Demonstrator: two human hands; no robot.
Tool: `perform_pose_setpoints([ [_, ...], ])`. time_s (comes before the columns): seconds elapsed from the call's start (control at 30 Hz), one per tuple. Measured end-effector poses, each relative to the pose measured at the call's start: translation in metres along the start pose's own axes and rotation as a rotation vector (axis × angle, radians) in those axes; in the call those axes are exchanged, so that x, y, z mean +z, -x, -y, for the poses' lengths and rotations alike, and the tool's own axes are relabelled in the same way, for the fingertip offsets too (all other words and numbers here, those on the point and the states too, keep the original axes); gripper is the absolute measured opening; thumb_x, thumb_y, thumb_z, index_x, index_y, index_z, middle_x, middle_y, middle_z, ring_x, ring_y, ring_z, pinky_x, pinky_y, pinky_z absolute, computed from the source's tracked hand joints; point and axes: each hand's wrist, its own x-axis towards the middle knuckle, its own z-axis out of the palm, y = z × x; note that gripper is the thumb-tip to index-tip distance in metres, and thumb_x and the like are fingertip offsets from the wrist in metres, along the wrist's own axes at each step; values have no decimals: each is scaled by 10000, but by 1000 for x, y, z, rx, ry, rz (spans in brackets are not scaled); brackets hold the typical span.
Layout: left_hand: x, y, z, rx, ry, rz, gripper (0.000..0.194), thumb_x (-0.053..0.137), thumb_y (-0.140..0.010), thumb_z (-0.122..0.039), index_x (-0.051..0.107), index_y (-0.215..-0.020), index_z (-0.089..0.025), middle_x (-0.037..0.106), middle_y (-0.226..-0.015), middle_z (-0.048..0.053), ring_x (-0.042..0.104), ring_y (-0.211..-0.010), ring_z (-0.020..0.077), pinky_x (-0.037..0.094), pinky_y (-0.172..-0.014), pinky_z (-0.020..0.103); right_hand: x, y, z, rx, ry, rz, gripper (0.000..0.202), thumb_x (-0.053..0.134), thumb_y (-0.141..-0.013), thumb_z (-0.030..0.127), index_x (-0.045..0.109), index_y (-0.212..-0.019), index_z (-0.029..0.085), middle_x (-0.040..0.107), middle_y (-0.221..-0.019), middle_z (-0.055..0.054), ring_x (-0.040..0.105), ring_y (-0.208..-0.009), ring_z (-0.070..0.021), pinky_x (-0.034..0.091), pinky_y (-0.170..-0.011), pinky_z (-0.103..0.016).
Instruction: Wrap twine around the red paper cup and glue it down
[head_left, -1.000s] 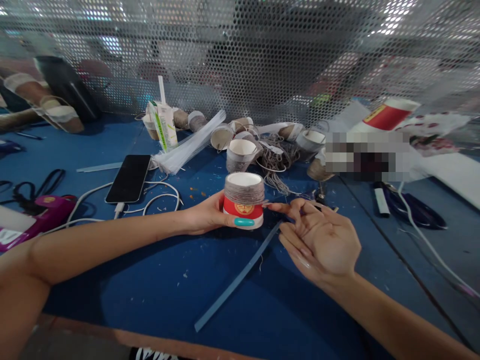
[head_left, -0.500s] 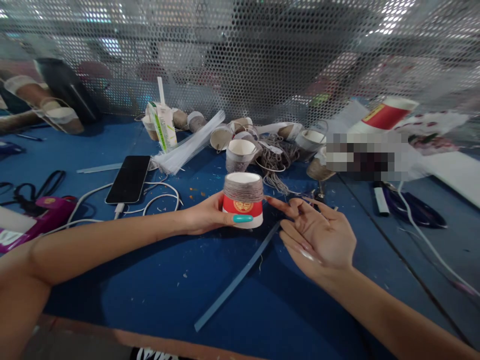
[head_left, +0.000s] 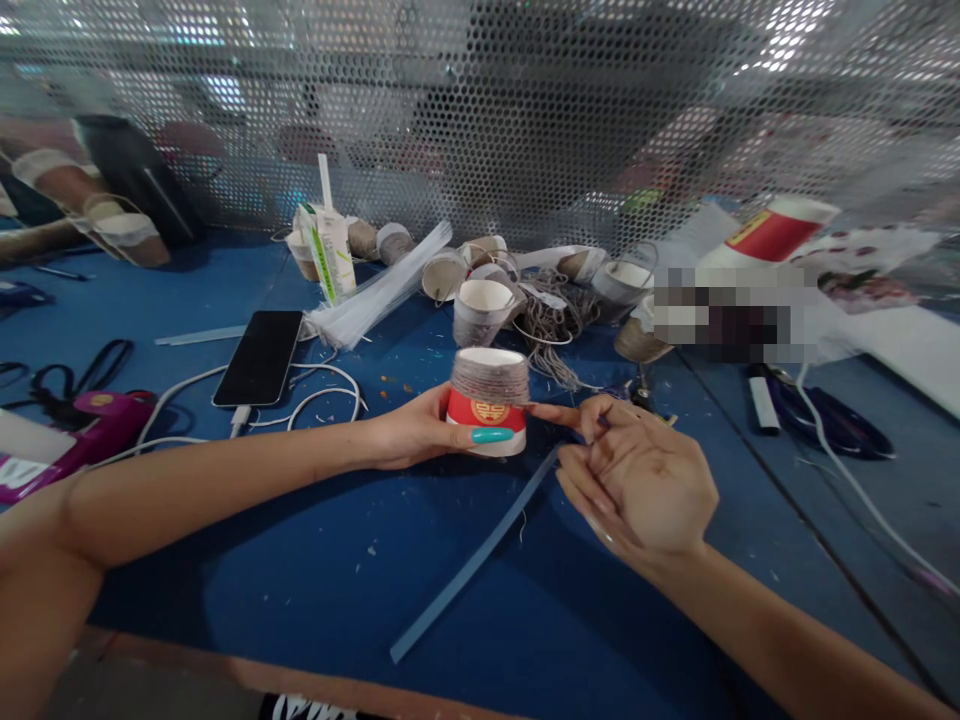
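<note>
A paper cup (head_left: pixel 489 400) with a red band and gold emblem stands mouth up near the middle, grey-brown cord wound round its upper part. My left hand (head_left: pixel 424 430) is closed around its left side, the thumb with a teal nail across the front. At the cup's right side is my right hand (head_left: pixel 637 465), palm turned up. Its index finger reaches to the lower edge of the cord, while the other fingers are curled together; whatever they hold is too small to make out. A pale flat strip (head_left: pixel 472 560) lies on the blue table below the cup.
Several cord-wrapped cups (head_left: pixel 484 305) and a tangle of cord (head_left: pixel 555 315) are behind. On the left are a phone (head_left: pixel 260 358) with a white cable and a purple tool (head_left: pixel 97 425). Scissors (head_left: pixel 832 415) and a marker (head_left: pixel 763 400) lie right. A perforated metal screen (head_left: pixel 480 120) stands behind.
My right hand has turned slightly, its index fingertip now a little lower against the cup. The cup and my left thumb have shifted very slightly to the right.
</note>
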Motion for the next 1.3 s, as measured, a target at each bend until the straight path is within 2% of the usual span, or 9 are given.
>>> perform_pose_setpoints([
  [0.13, -3, 0, 2, 3, -4, -35, 668, 944, -537, -271, 659, -1129, -150, 719, -1114, 132, 692, -1015, 238, 494, -975, 405, -1, -2, 0, -97, 43, -57, 272, 434, -907, 415, 523, -714, 245, 755, -832, -45, 310, -279, -76, 223, -265, -230],
  [0.33, -4, 0, 4, 19, -31, -82, 706, 952, -529, -309, 648, -1146, -148, 710, -1106, 115, 692, -971, 207, 521, -916, 356, 11, 10, 2, -45, 180, 151, 245, 516, -925, 456, 510, -844, 226, 732, -1165, -104, 498, -347, -78, 478, -363, -292],
  [0.47, 1, -1, 2, 38, -14, -56, 646, 944, -544, -324, 670, -1102, -150, 709, -1080, 105, 685, -949, 196, 531, -871, 328, 13, 12, 1, -39, 199, 130, 285, 530, -918, 508, 494, -872, 229, 685, -1271, -122, 508, -358, -66, 489, -376, -296],
  [0.6, 8, -1, 0, 60, -28, -58, 589, 936, -549, -249, 679, -1070, -147, 712, -1045, 91, 679, -945, 193, 506, -947, 367, 13, 13, -3, -37, 232, 141, 280, 550, -913, 492, 499, -874, 220, 673, -1291, -129, 514, -361, -58, 501, -395, -294],
  [0.8, 9, -1, -1, 37, 9, -69, 599, 952, -515, -235, 682, -1043, -148, 714, -990, 64, 681, -895, 157, 528, -890, 314, 12, 15, -3, -117, 243, 32, 235, 518, -939, 445, 528, -835, 234, 769, -1019, -82, 490, -323, -87, 464, -328, -283],
  [0.9, 5, -1, 0, 28, 26, -74, 656, 965, -484, -245, 677, -1065, -144, 716, -1022, 82, 683, -917, 172, 530, -884, 316, 9, 13, -2, -219, 197, -68, 230, 485, -941, 419, 552, -806, 246, 761, -999, -66, 442, -296, -81, 379, -261, -261],
  [1.0, 0, 0, 2, 34, 6, -79, 663, 961, -494, -267, 670, -1079, -154, 720, -1045, 95, 689, -930, 199, 525, -896, 352, 8, 11, -3, -299, 201, -128, 213, 506, -921, 393, 588, -795, 241, 729, -954, -47, 431, -310, -66, 377, -287, -258],
  [1.1, -2, 0, 3, 37, -15, -50, 659, 952, -517, -311, 668, -1091, -156, 726, -1058, 118, 697, -952, 234, 518, -909, 392, 8, 12, -5, -281, 212, -60, 198, 535, -914, 406, 601, -837, 236, 697, -950, -29, 463, -337, -62, 437, -337, -269],
  [1.3, -3, 0, 2, 42, -31, 13, 643, 939, -550, -270, 674, -1121, -142, 726, -1106, 128, 693, -1011, 223, 477, -1010, 394, 9, 14, -2, -79, 145, 148, 234, 460, -964, 397, 555, -854, 213, 686, -1196, -108, 542, -386, -78, 513, -372, -294],
])
